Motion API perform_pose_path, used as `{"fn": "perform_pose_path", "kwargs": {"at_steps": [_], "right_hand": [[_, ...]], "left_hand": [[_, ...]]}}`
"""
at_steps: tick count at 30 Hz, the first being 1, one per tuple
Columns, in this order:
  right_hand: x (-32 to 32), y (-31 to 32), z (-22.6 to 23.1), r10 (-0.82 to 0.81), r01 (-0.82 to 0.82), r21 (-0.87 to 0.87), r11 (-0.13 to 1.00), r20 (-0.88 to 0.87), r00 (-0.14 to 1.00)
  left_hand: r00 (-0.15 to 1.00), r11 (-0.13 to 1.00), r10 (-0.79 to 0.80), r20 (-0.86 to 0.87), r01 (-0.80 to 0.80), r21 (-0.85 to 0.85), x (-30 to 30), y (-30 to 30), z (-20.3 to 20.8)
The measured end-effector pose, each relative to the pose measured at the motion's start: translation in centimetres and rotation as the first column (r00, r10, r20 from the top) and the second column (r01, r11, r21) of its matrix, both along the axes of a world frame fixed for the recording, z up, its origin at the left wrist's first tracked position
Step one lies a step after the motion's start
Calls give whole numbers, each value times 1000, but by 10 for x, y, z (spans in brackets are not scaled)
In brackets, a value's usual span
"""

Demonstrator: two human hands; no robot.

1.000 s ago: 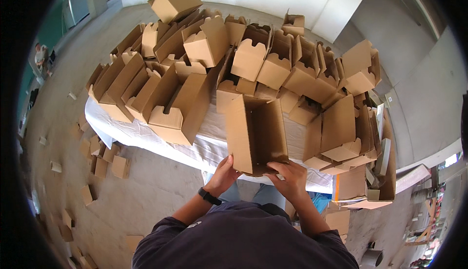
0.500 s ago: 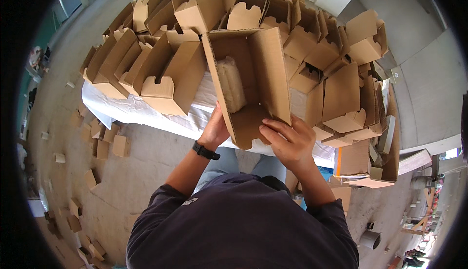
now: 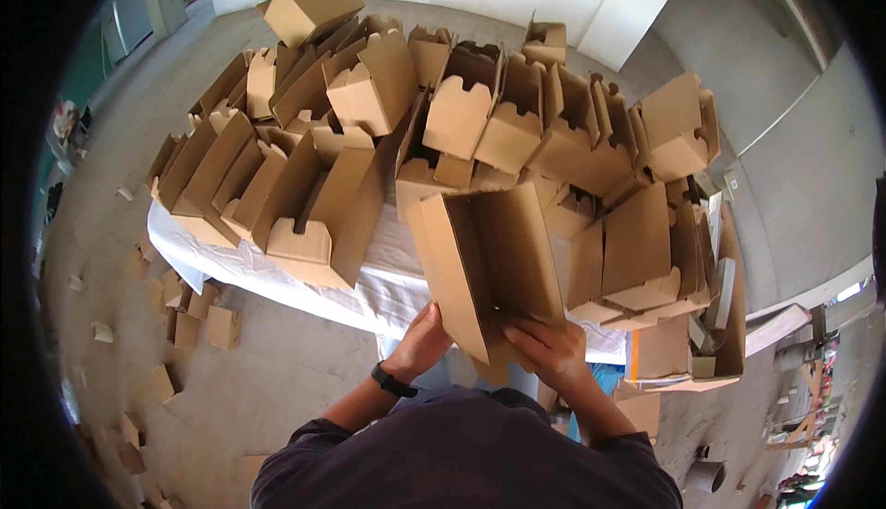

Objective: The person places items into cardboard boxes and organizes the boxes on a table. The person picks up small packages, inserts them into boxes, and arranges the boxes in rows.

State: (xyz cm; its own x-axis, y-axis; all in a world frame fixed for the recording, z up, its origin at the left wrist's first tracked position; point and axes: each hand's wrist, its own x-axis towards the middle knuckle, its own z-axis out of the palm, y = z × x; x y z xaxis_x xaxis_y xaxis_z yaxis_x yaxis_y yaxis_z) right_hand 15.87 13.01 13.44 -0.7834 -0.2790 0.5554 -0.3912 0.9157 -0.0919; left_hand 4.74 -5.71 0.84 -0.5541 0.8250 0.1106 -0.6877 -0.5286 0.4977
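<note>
Between my two hands is an open-topped brown cardboard box (image 3: pixel 450 274), tilted so that its long left side faces up toward me. My left hand (image 3: pixel 420 343) grips the lower left edge, its thumb up against that wall; a black band circles the wrist. On the near right end, my right hand (image 3: pixel 549 352) has its fingers over the rim and inside the box. Most of the inside is hidden behind the left wall, and nothing inside can be made out. Just beyond stand other open boxes of the same kind, including a notched one (image 3: pixel 300 241) to the left.
A table under a white cloth (image 3: pixel 392 292) bears several rows of open boxes. One box (image 3: pixel 318 3) sits high at the back left. At the right a larger carton (image 3: pixel 660 352) holds pale pieces. Small cardboard pieces (image 3: pixel 223 326) lie on the floor at left.
The held box has come lower in view and tilted, with both hands still on it. A pale wrapped packet seen inside earlier is now out of sight. The view has shifted upward.
</note>
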Motion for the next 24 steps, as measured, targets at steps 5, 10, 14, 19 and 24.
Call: {"fn": "perform_pose_path", "kwargs": {"at_steps": [5,10,14,19,24], "right_hand": [[-22,13,30,-98,103,40,994,-125,987],[-41,38,49,-380,355,-156,922,-187,906],[-67,79,54,-624,520,-376,767,-252,739],[-81,123,72,-806,507,-658,556,-278,523],[-92,110,87,-807,388,-726,568,-397,438]], "left_hand": [[999,999,19,-34,-18,32,-41,22,19],[999,956,-30,-37,40,290,-83,49,45],[984,910,-59,-169,123,397,-109,51,46],[992,996,7,-129,5,91,-123,28,-27],[785,877,46,-618,-327,-351,-120,0,-80]]}}
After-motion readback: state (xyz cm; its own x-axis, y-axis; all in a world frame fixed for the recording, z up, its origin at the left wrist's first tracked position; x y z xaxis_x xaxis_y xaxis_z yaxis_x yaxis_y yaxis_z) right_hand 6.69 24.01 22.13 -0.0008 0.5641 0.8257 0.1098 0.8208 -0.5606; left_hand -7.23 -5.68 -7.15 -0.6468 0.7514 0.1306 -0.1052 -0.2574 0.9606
